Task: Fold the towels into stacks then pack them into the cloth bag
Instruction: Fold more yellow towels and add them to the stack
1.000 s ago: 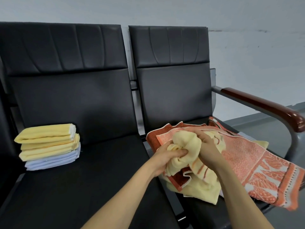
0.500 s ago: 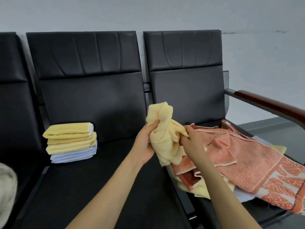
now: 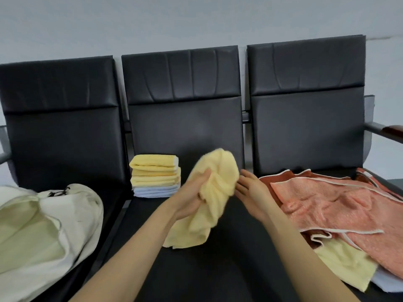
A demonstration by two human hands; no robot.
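Note:
My left hand grips a crumpled pale yellow towel above the middle seat, its lower end lying on the cushion. My right hand is just right of it, fingers straight and apart from the towel, holding nothing. A stack of folded towels, yellow over light blue, sits at the back left of the middle seat. A cream cloth bag lies open on the left seat. On the right seat lies a heap of unfolded towels, orange ones over a yellow and a pale blue one.
Three black padded seats stand in a row against a grey wall. A brown armrest juts out at the far right. The front half of the middle cushion is bare.
The yellow towel has come off the right-seat heap and moved left over the middle seat. My right hand has let go of it. The view has swung left, showing the bag.

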